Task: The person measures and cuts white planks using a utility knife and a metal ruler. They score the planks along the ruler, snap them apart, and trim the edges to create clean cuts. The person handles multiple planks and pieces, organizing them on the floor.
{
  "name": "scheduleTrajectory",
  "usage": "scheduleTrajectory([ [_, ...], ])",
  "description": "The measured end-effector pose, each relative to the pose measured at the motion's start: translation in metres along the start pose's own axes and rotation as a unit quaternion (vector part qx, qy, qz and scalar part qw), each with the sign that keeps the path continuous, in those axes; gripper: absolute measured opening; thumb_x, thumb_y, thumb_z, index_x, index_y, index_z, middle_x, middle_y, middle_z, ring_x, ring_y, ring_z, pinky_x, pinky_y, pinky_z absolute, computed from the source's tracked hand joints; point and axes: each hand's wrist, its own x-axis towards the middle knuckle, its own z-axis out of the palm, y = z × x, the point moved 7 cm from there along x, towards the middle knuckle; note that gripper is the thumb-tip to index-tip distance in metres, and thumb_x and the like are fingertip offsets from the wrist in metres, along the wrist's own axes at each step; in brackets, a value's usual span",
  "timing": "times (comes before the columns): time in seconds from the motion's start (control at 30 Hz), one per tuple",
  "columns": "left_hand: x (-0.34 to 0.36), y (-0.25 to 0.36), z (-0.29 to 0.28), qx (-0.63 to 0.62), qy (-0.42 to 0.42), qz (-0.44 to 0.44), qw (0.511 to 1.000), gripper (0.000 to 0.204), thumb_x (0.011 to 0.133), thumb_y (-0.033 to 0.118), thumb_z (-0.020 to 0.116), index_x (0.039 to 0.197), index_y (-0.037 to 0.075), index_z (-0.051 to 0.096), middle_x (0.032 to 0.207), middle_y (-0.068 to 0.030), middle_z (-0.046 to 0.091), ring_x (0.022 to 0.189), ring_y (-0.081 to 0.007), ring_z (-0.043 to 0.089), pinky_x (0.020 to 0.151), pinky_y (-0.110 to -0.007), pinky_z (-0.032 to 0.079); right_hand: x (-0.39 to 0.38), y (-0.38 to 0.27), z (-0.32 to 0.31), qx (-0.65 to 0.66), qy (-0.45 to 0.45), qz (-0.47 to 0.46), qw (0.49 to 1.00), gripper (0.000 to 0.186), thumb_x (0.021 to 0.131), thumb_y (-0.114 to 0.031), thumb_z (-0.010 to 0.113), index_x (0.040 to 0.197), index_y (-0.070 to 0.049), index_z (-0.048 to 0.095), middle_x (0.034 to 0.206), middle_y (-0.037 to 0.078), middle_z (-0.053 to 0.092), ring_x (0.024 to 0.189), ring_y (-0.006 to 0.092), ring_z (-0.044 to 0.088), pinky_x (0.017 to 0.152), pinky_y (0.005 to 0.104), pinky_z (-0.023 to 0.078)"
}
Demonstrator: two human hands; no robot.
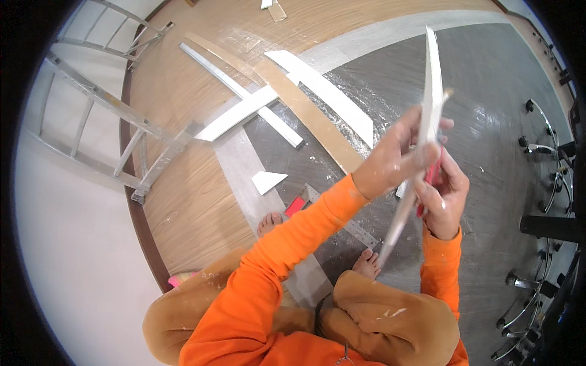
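A long, narrow white strip (432, 79) stands nearly upright in front of me, seen almost edge-on, its lower end blurred. My left hand (397, 152) grips it around the middle with thumb and fingers. My right hand (448, 192) is closed just below and to the right, around a red-handled tool (434, 171) pressed close to the strip. Fingers hide most of this tool, so its kind is unclear. Below my left forearm, a try square with a metal ruler blade (360, 233) and a red handle (295, 206) lies on the floor, partly covered by the sleeve.
Ahead on the floor lie white boards (329, 91), a brown board (311, 116), a narrow white bar (281, 126) and a small white offcut (267, 180). Metal ladders (91, 91) stand at the left wall. Wheeled chair bases (540, 148) line the right side. White crumbs litter the floor.
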Motion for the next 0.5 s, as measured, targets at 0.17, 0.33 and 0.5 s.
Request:
scheduleTrajectory([
  [0.17, 0.009, 0.053, -0.042, 0.149, 0.097, 0.076, 0.981, 0.062, 0.106, 0.045, 0.064, 0.147, 0.001, 0.052, 0.119, -0.0154, 0.072, 0.095, -0.0165, 0.071, 0.072, -0.027, 0.061, 0.033, -0.004, 0.060, 0.091, -0.064, -0.003, 0.994, 0.051, 0.089, -0.011, 0.082, 0.135, 0.005, 0.065, 0.115, 0.003, 0.069, 0.098, 0.0071, 0.062, 0.084, 0.0238, 0.052],
  [0.33, 0.024, 0.157, -0.124, 0.308, 0.171, 0.082, 0.932, 0.074, 0.107, 0.062, 0.048, 0.147, 0.000, 0.049, 0.106, -0.0160, 0.073, 0.066, -0.0092, 0.066, 0.053, -0.021, 0.053, 0.079, 0.139, 0.088, -0.273, -0.040, -0.094, 0.957, 0.056, 0.091, -0.034, 0.081, 0.139, -0.010, 0.066, 0.122, 0.019, 0.065, 0.096, 0.0259, 0.071, 0.087, 0.0379, 0.058],
  [0.5, -0.022, 0.248, -0.188, 0.540, 0.216, 0.000, 0.814, 0.081, 0.103, 0.056, 0.051, 0.161, 0.001, 0.039, 0.090, -0.0006, 0.059, 0.062, -0.0049, 0.052, 0.053, -0.021, 0.046, 0.090, 0.281, 0.110, -0.517, -0.121, -0.014, 0.847, 0.070, 0.088, -0.046, 0.081, 0.149, -0.021, 0.058, 0.141, 0.022, 0.055, 0.107, 0.0418, 0.072, 0.091, 0.0504, 0.060],
])
